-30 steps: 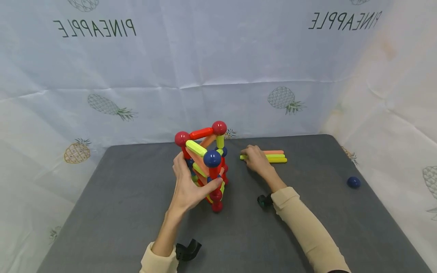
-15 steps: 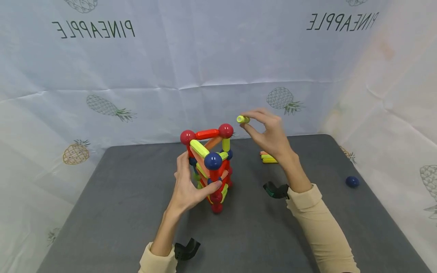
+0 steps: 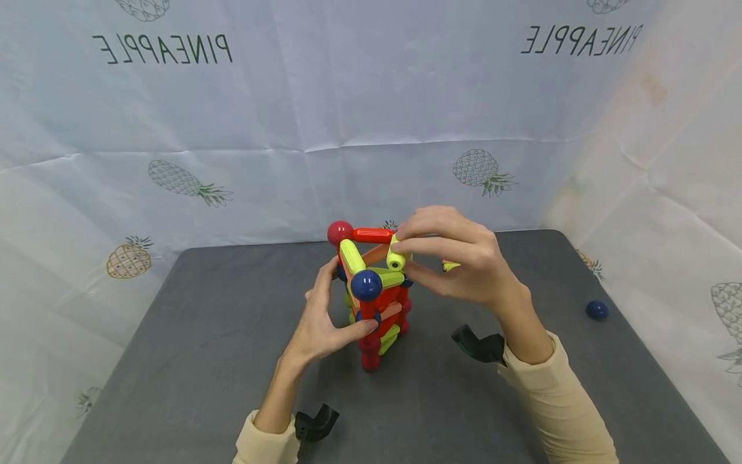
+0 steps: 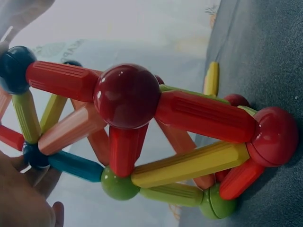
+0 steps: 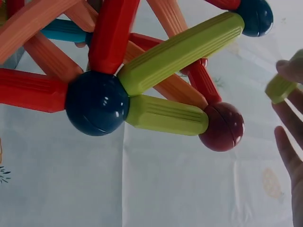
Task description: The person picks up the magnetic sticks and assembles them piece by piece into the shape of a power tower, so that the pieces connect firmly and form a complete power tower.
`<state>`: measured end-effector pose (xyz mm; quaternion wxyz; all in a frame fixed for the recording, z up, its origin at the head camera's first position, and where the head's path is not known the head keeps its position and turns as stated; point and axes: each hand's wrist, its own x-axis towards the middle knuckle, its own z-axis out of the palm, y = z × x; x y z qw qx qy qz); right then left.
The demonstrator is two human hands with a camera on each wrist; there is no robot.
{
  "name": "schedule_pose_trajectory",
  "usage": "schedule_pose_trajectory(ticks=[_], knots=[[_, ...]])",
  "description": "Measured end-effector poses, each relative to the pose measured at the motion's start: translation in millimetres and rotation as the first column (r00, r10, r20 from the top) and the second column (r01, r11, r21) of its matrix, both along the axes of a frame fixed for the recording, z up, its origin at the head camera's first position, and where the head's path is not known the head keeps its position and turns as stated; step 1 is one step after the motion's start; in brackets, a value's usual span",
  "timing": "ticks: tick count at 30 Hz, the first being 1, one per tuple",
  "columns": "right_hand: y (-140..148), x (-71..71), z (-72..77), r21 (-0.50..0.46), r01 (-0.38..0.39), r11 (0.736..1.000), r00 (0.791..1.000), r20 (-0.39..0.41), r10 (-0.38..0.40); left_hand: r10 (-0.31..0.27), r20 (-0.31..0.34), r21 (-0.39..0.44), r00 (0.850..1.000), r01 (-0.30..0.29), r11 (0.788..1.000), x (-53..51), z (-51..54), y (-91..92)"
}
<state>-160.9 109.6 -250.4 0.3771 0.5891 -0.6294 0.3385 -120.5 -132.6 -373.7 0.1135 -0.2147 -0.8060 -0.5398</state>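
My left hand (image 3: pixel 324 325) grips the side of a tower of magnetic rods and balls (image 3: pixel 368 309) on the table. Its thumb lies by a blue ball low on the near corner. In the left wrist view, red, yellow, orange and blue rods join at red, green and blue balls (image 4: pixel 127 96). Between thumb and fingers, my right hand (image 3: pixel 472 258) pinches a short yellow-green magnetic rod (image 3: pixel 397 259) near the tower's top. The right wrist view has this rod (image 5: pixel 280 89) apart from the nearby red ball (image 5: pixel 221 126). In the head view, that hand covers the tower's top right corner.
Loose rods (image 3: pixel 449 265) lie right of the tower, mostly behind the right hand. One loose blue ball (image 3: pixel 597 310) sits near the right edge of the grey table (image 3: pixel 191 361). A pineapple-print cloth (image 3: pixel 371 96) hangs behind.
My right hand has lifted a yellow-green rod off the table and brought it left to the tower's top. The tower, still in my left hand, has turned and its top has shifted right.
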Motion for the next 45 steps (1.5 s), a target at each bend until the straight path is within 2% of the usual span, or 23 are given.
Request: schedule_pose_trajectory(ticks=[3, 6, 13, 18, 24, 28, 31, 33, 34, 35, 36, 37, 39, 41, 42, 43, 44, 45], knots=[[4, 1.2, -3.1, 0.109, 0.048, 0.993, 0.998, -0.035, -0.044, -0.011, 0.010, 0.008, 1.000, 0.010, 1.000, -0.9, -0.7, -0.8], [6, 1.4, -6.2, 0.172, 0.108, 0.979, 0.994, -0.041, -0.102, -0.013, 0.015, 0.013, 1.000, 0.012, 1.000, -1.5, -0.7, -0.8], [7, 1.1, -9.3, 0.213, 0.164, 0.963, 0.986, -0.034, -0.160, -0.020, 0.022, 0.005, 1.000, 0.020, 1.000, -1.4, -1.3, -0.6], [6, 4.2, -9.0, 0.265, 0.207, 0.942, 0.978, -0.068, -0.196, -0.008, 0.010, 0.010, 1.000, 0.008, 1.000, -0.6, -1.1, 1.6], [7, 5.0, -10.8, 0.299, 0.217, 0.929, 0.976, -0.060, -0.209, 0.054, 0.029, -0.006, 0.998, -0.054, 0.999, 5.8, 0.0, 12.0], [11, -1.5, -15.2, 0.280, 0.178, 0.943, 0.984, -0.031, -0.177, 0.119, 0.056, 0.018, 0.991, -0.120, 0.993, 11.1, -0.4, 16.7], [16, -13.3, -22.8, 0.189, 0.163, 0.968, 0.986, 0.009, -0.167, 0.165, 0.019, 0.054, 0.986, -0.165, 0.985, 12.0, -1.8, 17.3], [22, -25.4, -31.3, 0.092, 0.201, 0.975, 0.975, 0.074, -0.208, 0.197, -0.017, 0.082, 0.980, -0.195, 0.977, 11.5, -1.8, 17.5], [27, -32.2, -36.8, 0.058, 0.235, 0.970, 0.962, 0.127, -0.241, 0.216, -0.034, 0.093, 0.976, -0.212, 0.973, 11.1, -1.4, 17.9], [33, -39.3, -43.7, 0.040, 0.284, 0.958, 0.939, 0.189, -0.286, 0.234, -0.046, 0.101, 0.971, -0.228, 0.968, 10.7, -1.2, 18.6], [40, -46.5, -51.9, 0.053, 0.338, 0.940, 0.903, 0.262, -0.340, 0.250, -0.055, 0.110, 0.967, -0.243, 0.964, 10.4, -1.0, 19.7], [47, -53.6, -61.2, 0.103, 0.390, 0.915, 0.853, 0.334, -0.401, 0.265, -0.064, 0.120, 0.962, -0.256, 0.959, 9.8, -0.8, 21.0], [64, -67.0, -83.4, 0.279, 0.447, 0.850, 0.724, 0.444, -0.527, 0.292, -0.083, 0.126, 0.953, -0.281, 0.952, 8.8, -1.5, 23.6], [78, -76.2, -108.1, 0.475, 0.438, 0.763, 0.587, 0.492, -0.643, 0.309, -0.092, 0.131, 0.947, -0.296, 0.946, 7.6, -2.8, 26.3], [84, -79.4, -119.5, 0.558, 0.412, 0.720, 0.526, 0.499, -0.688, 0.312, -0.094, 0.134, 0.945, -0.299, 0.945, 7.0, -3.0, 27.4], [90, -81.6, -129.5, 0.619, 0.385, 0.684, 0.470, 0.507, -0.723, 0.313, -0.096, 0.136, 0.945, -0.299, 0.945, 6.4, -3.2, 28.4], [94, -82.7, -138.5, 0.667, 0.365, 0.649, 0.424, 0.502, -0.754, 0.313, -0.089, 0.136, 0.946, -0.299, 0.944, 6.3, -3.1, 29.3], [98, -83.6, -146.3, 0.705, 0.353, 0.616, 0.388, 0.489, -0.782, 0.311, -0.079, 0.137, 0.947, -0.298, 0.945, 6.1, -2.8, 30.2]])
